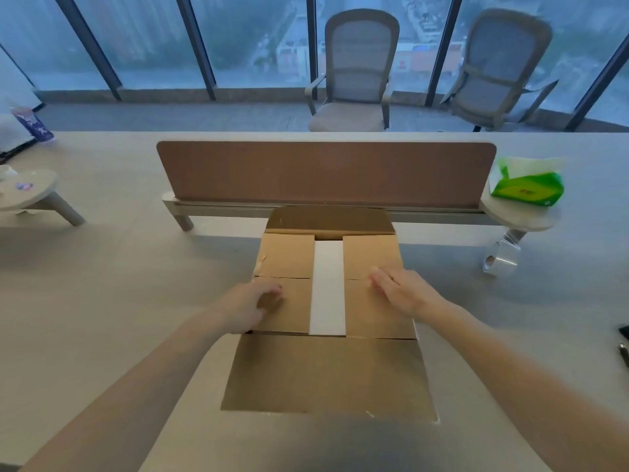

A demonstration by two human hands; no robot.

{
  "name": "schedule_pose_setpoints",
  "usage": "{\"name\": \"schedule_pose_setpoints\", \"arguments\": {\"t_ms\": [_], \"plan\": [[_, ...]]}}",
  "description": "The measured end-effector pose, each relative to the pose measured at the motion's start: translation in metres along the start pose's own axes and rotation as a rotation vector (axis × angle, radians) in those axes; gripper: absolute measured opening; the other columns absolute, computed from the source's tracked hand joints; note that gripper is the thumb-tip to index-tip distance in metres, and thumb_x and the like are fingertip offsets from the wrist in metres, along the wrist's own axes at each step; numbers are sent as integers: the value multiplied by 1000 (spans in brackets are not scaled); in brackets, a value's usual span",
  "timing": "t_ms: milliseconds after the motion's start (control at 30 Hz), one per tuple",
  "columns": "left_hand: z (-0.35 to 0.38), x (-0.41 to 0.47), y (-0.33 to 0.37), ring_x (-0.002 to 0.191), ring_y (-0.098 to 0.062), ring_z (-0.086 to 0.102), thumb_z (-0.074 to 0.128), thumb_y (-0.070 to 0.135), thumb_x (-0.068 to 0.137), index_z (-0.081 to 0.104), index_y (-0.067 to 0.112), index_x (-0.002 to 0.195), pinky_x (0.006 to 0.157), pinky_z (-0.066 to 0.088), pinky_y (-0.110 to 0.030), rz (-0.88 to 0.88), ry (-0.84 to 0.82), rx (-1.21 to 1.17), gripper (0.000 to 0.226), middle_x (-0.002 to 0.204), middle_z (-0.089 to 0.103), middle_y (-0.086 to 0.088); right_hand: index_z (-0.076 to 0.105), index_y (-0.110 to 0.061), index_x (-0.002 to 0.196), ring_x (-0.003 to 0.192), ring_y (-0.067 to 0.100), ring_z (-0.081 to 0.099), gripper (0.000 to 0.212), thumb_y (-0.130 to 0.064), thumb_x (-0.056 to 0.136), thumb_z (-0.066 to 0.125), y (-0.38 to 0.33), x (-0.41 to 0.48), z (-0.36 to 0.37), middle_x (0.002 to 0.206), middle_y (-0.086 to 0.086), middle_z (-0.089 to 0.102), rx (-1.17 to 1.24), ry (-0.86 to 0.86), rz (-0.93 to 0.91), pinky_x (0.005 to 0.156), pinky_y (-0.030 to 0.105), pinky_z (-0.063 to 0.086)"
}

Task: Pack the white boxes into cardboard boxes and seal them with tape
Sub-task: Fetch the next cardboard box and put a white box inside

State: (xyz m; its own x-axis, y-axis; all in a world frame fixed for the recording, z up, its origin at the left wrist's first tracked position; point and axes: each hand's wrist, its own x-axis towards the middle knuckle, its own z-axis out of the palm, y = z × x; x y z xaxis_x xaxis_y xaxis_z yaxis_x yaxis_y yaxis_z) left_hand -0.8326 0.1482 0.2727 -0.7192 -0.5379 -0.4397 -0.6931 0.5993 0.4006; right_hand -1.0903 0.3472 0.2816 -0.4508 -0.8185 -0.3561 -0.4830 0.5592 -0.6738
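A cardboard box (371,257) stands on the table in front of me with its two side flaps folded inward. Through the gap between those flaps shows a white box (327,287) inside. The near long flap (326,373) lies open toward me and the far flap (328,218) stands open at the back. My left hand (248,306) rests on the left side flap with its fingers curled under. My right hand (401,291) presses flat on the right side flap, fingers straight. A roll of clear tape (500,258) lies on the table to the right of the box.
A brown desk divider (326,172) runs across behind the box. A green tissue pack (527,185) sits on a small round shelf at the right, another round shelf (27,192) at the left. Dark objects (624,342) lie at the right edge. Two chairs stand beyond the table.
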Motion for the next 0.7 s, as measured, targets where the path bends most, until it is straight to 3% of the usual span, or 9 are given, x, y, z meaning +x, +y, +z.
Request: {"name": "schedule_pose_setpoints", "arguments": {"t_ms": [67, 167, 400, 467, 567, 633, 700], "plan": [[-3, -11, -8, 149, -16, 26, 50, -12, 90, 49, 33, 144, 117, 30, -31, 6, -111, 16, 70, 160, 29, 16, 62, -13, 108, 94, 16, 57, 46, -43, 105, 28, 3, -3, 4, 105, 4, 62, 4, 21, -29, 85, 33, 43], [-5, -26, -17, 153, -9, 11, 51, -13, 92, 37, 35, 152, 119, 23, -29, 12, -179, 90, 78, 163, 19, 19, 62, -18, 111, 98, 18, 56, 42, -42, 106, 28, 9, -7, 10, 111, 2, 62, -117, 27, -87, 87, 34, 44], [-3, -47, -32, 150, -6, 14, 68, 7, 92, 13, 37, 159, 121, 17, -25, 57, -289, 180, 91, 161, 0, 27, 61, -25, 130, 115, 17, 55, 50, -49, 103, 26, 17, -15, 0, 129, -6, 61, -305, -45, -200, 98, 34, 44], [-5, -46, -40, 149, -3, 15, 70, 9, 91, 15, 40, 158, 120, 19, -24, 70, -315, 117, 91, 156, -1, 34, 61, -26, 128, 116, 16, 54, 49, -51, 103, 27, 16, -23, -6, 126, -9, 60, -275, -86, -157, 100, 36, 43], [-11, -40, -50, 144, 1, 20, 72, 13, 91, 24, 46, 154, 117, 24, -24, 77, -341, -1, 86, 149, 3, 43, 64, -25, 96, 98, 20, 59, 36, -43, 104, 34, 12, -37, -15, 101, -6, 67, -310, -92, -120, 85, 34, 46], [-14, -33, -57, 146, -1, 21, 74, 12, 89, 35, 47, 149, 119, 24, -28, 111, -347, -64, 80, 147, 9, 43, 67, -23, 111, 109, 21, 58, 28, -27, 104, 40, 22, -46, -19, 114, -5, 67, -388, -30, -55, 94, 32, 43], [-14, -29, -64, 146, -5, 25, 76, 12, 86, 50, 54, 133, 121, 25, -34, 161, -338, -122, 68, 144, 16, 45, 63, -28, 127, 118, 17, 53, 38, -12, 99, 42, 38, -63, -23, 128, -6, 61, -510, -12, 12, 101, 28, 39]]}}
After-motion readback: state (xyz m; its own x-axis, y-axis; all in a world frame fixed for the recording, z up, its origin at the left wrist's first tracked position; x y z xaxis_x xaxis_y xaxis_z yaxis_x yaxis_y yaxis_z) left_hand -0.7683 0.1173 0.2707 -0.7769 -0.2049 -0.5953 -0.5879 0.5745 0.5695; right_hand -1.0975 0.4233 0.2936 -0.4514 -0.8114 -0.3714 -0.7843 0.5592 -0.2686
